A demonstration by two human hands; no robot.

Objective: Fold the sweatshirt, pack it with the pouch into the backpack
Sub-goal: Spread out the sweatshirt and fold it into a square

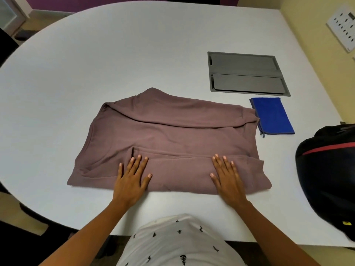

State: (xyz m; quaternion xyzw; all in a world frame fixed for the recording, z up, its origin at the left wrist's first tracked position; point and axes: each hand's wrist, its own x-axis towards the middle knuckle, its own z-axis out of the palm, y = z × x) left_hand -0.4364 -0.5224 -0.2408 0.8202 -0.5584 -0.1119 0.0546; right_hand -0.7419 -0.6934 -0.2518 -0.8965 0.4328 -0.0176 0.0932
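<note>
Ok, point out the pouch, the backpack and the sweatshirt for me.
pouch [273, 115]: head view, middle of its blue face.
backpack [330, 169]: head view, black side below the red stripe.
sweatshirt [172, 135]: head view, flat middle of the cloth.

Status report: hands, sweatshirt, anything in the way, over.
Both flat: left hand, right hand pressing sweatshirt. Partly folded, not packed. pouch and backpack off right, nothing blocking.

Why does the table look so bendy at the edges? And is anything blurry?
Head view: the wide-angle lens likely bends the table at its edges; the backpack at the right border looks stretched and softer; the sweatshirt, left hand and right hand look sharp; lighting is even, shadows faint.
</note>
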